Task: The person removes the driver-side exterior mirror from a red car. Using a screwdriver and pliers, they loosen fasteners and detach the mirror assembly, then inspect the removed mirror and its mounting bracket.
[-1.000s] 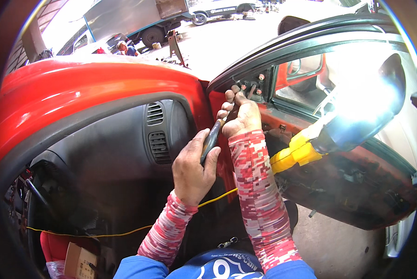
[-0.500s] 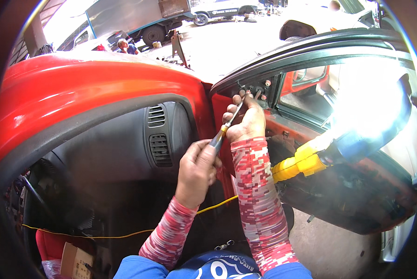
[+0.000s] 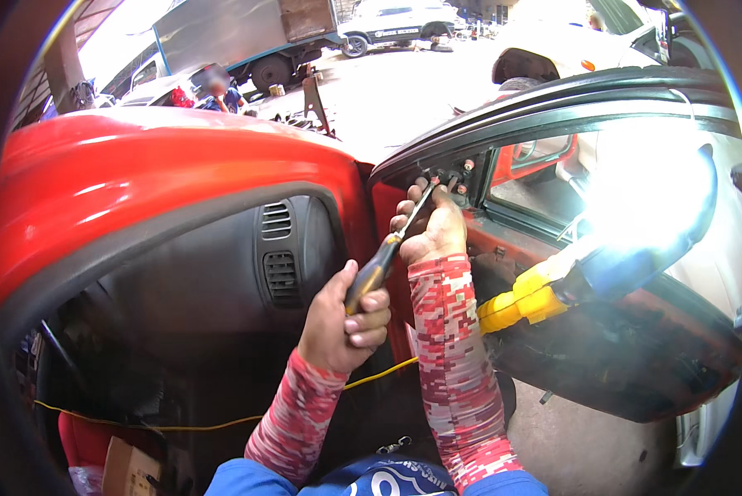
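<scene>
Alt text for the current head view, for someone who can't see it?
A person's left hand grips a screwdriver, its tip by the right hand at the upper front of an open red car door. A yellow-handled work lamp glows at right.

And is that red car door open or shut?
Open: the door stands angled out from the red car body, leaving the dashboard in plain view.

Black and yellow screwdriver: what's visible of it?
The black and yellow screwdriver has a thick handle, apparently plastic, and a slim, silvery, metallic shaft. It slants up and rightward, toward the red car door's black corner panel. The bare left hand grips the handle's lower part; the bare right hand is beside the shaft. Tip contact is unclear.
</scene>
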The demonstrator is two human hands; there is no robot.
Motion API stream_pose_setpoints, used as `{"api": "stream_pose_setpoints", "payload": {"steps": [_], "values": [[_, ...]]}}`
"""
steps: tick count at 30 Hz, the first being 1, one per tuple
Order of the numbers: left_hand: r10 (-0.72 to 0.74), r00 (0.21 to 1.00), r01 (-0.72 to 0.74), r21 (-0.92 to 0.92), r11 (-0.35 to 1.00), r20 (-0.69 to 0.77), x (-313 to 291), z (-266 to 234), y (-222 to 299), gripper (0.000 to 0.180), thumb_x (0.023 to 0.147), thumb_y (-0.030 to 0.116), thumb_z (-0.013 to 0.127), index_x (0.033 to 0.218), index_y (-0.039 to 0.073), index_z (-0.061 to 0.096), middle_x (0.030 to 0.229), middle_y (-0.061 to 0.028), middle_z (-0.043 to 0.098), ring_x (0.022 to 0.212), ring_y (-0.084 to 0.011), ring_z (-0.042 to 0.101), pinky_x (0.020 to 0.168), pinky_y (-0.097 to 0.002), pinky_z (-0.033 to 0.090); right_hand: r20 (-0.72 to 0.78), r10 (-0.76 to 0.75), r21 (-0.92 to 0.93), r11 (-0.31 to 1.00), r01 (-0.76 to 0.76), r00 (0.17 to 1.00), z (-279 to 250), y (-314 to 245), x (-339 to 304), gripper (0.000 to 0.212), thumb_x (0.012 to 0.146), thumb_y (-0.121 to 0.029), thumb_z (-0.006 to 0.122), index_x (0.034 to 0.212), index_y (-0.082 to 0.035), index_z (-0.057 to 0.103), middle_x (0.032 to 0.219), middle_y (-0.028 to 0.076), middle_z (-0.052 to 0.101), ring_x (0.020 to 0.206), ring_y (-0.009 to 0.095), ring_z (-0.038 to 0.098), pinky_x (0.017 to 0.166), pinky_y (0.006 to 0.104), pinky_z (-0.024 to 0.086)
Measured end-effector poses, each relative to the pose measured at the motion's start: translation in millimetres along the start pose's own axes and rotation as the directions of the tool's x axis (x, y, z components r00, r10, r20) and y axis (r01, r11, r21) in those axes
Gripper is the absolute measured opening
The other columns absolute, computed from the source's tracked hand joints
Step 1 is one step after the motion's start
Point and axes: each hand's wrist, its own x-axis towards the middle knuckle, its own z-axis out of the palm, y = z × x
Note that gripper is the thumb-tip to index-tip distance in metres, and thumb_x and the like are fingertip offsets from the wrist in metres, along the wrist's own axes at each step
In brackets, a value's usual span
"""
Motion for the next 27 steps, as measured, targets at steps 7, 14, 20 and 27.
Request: {"api": "stream_pose_setpoints", "payload": {"steps": [7, 14, 20, 27], "values": [[0.68, 0.717, -0.329, 0.935, 0.135, 0.154, 6, 1, -16, 0.031, 0.108, 0.033, 0.048, 0.117, 0.005, 0.056, 0.08, -0.0012, 0.055, 0.053, -0.0038, 0.043, 0.048, -0.0212, 0.04, 0.033, 0.018, 0.02, 1.0, -0.019, 0.999, 3, 0, 7, 0.021, 0.103, -0.032, 0.054, 0.109, -0.013, 0.06, 0.071, -0.004, 0.049, 0.051, 0.012, 0.039, 0.048, 0.0305, 0.032], [0.067, 0.998, -0.065, 0.125, 0.99, -0.015, 0, 0, 6, 0.04, 0.108, 0.041, 0.041, 0.111, 0.007, 0.061, 0.07, 0.001, 0.05, 0.051, -0.006, 0.04, 0.049, -0.0223, 0.036, 0.035, 0.111, 0.095, 0.989, -0.114, 0.993, -2, -4, 13, 0.025, 0.105, -0.036, 0.044, 0.096, -0.018, 0.058, 0.075, 0.0, 0.06, 0.055, 0.017, 0.046, 0.051, 0.0352, 0.036], [0.27, 0.953, -0.186, 0.437, 0.88, -0.139, 4, -14, -4, 0.035, 0.108, 0.039, 0.042, 0.106, 0.01, 0.06, 0.071, -0.0019, 0.055, 0.052, -0.0089, 0.044, 0.052, -0.0293, 0.041, 0.036, 0.153, 0.068, 0.986, -0.155, 0.988, 4, -11, 13, 0.02, 0.106, -0.033, 0.048, 0.09, -0.023, 0.055, 0.07, -0.006, 0.054, 0.05, 0.011, 0.039, 0.049, 0.0296, 0.029], [0.677, 0.735, -0.222, 0.956, 0.191, 0.036, 2, 4, -14, 0.035, 0.106, 0.035, 0.053, 0.11, 0.001, 0.062, 0.071, -0.0001, 0.054, 0.053, -0.0047, 0.045, 0.047, -0.0219, 0.039, 0.026, 0.113, 0.177, 0.977, -0.115, 0.993, 3, -7, 9, 0.018, 0.105, -0.03, 0.047, 0.093, -0.02, 0.056, 0.077, -0.003, 0.062, 0.052, 0.011, 0.042, 0.048, 0.0295, 0.031]]}}
